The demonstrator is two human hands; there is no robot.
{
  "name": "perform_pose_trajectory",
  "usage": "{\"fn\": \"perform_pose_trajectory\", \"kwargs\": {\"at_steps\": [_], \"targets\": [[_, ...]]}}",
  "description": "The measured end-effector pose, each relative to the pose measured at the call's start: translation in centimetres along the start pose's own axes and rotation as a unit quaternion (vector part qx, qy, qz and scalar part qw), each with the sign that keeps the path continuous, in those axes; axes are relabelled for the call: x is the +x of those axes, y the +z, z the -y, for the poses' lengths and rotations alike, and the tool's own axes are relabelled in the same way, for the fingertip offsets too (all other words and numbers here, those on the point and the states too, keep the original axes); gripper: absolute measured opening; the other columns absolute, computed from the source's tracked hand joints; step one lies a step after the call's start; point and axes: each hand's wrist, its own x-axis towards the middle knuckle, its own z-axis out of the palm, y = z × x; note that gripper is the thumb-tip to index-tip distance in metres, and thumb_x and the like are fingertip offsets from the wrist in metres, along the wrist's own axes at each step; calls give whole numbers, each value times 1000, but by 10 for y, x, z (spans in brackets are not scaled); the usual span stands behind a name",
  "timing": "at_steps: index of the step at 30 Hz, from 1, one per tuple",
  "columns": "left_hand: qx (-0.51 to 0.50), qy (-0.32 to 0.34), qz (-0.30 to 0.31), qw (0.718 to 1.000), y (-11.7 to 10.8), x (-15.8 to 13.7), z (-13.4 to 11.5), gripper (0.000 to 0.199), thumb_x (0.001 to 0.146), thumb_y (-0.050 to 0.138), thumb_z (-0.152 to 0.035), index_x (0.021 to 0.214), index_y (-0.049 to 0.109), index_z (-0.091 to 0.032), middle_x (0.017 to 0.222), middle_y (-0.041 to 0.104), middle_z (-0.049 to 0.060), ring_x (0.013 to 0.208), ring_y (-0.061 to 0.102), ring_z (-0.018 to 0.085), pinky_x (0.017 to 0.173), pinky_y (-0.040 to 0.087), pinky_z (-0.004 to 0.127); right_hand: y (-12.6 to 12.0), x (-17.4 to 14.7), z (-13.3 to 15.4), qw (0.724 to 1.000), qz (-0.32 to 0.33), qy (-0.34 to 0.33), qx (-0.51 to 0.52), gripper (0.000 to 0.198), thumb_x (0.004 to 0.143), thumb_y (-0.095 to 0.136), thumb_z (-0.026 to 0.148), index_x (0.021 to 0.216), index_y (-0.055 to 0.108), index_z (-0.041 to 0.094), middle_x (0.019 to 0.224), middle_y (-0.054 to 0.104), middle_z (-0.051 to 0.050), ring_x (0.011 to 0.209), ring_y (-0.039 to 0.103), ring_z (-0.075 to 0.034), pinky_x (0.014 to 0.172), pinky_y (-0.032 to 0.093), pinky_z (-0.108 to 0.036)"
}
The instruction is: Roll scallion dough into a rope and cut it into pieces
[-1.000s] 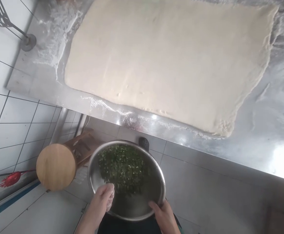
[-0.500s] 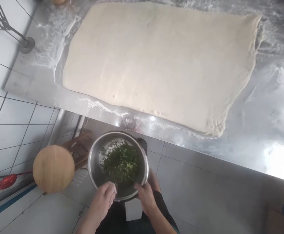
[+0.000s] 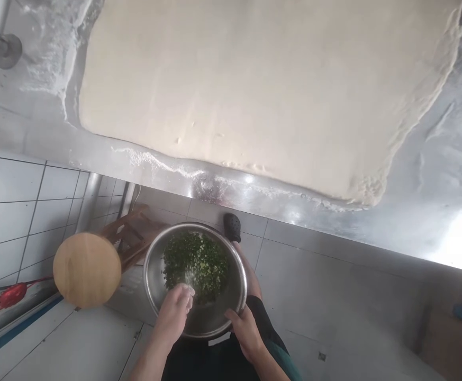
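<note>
1. The left hand (image 3: 175,308) is clenched over the bowl (image 3: 215,317); a whitish patch shows by its fingertips, and what it encloses is hidden.
2. The right hand (image 3: 245,329) grips the bowl's rim.
3. Chopped greens (image 3: 205,259) lie inside.
4. Dough (image 3: 254,95) covers much of the table (image 3: 409,222); a stool (image 3: 87,270) stands left of the bowl.
</note>
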Motion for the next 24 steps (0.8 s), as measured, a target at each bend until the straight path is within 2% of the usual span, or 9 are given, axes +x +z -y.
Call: {"fn": "perform_pose_trajectory", "kwargs": {"at_steps": [3, 7, 9, 11, 13, 15, 18, 21, 24], "targets": [[39, 9, 25, 999, -3, 1, 8, 40, 86, 63, -57, 92, 66, -17, 80, 64, 4, 64, 52, 12, 65, 43, 26, 2, 4, -8, 1000, -1, -7, -4, 25, 65, 65, 34, 85, 64, 19, 76, 63, -3, 73, 57, -25, 65, 48, -35], [40, 1, 66, 997, -5, -4, 4, 42, 89, 57, -56, 97, 66, -16, 96, 69, 11, 69, 62, 16, 71, 50, 33, 2, 7, -8, 1000, 3, -9, -11, 22, 66, 63, 32, 84, 62, 18, 75, 62, -2, 71, 54, -23, 64, 44, -34], [55, -17, 79, 995, -3, -9, -1, 44, 92, 52, -56, 99, 65, -15, 97, 70, 12, 68, 67, 19, 69, 53, 35, 3, 8, -7, 1000, 6, -4, -9, 21, 67, 64, 32, 83, 61, 19, 73, 59, -1, 68, 52, -22, 62, 42, -33], [77, -29, 80, 993, 1, -12, -4, 43, 94, 48, -56, 95, 64, -16, 88, 70, 9, 63, 68, 20, 62, 54, 34, 4, 9, -6, 1000, 5, 3, -5, 18, 67, 64, 31, 81, 58, 20, 68, 54, 2, 64, 48, -20, 60, 40, -33], [102, -29, 72, 992, 5, -12, -5, 44, 94, 46, -57, 86, 64, -17, 75, 67, 5, 51, 63, 17, 51, 47, 29, 5, 10, -6, 1000, 3, 10, 1, 18, 67, 64, 31, 80, 57, 20, 67, 52, 2, 63, 47, -19, 59, 40, -32], [114, -27, 57, 992, 7, -9, -3, 46, 94, 46, -58, 80, 62, -19, 62, 60, 1, 39, 49, 12, 43, 36, 26, 7, 11, -6, 1000, 7, 16, 10, 21, 67, 65, 33, 82, 58, 20, 68, 55, 1, 65, 50, -20, 58, 41, -32], [93, -18, 17, 995, 6, -2, 0, 44, 93, 48, -60, 76, 60, -21, 52, 41, -5, 41, 34, 9, 44, 24, 24, 7, 12, -6, 999, 10, 22, 21, 22, 66, 66, 34, 83, 58, 20, 69, 57, 0, 65, 51, -21, 58, 42, -32], [67, -21, 30, 997, 2, 0, 3, 43, 94, 49, -59, 80, 60, -20, 57, 37, -5, 49, 32, 9, 49, 22, 23, 8, 14, -8, 999, 6, 19, 27, 22, 66, 66, 33, 82, 58, 20, 70, 57, 0, 66, 51, -21, 58, 43, -32], [68, -7, 72, 995, 0, -2, 4, 44, 96, 45, -57, 85, 61, -19, 62, 48, -3, 50, 41, 9, 50, 31, 23, 7, 17, -11, 999, 7, 18, 28, 23, 66, 66, 32, 84, 61, 19, 72, 58, 0, 67, 52, -21, 59, 44, -32]]}}
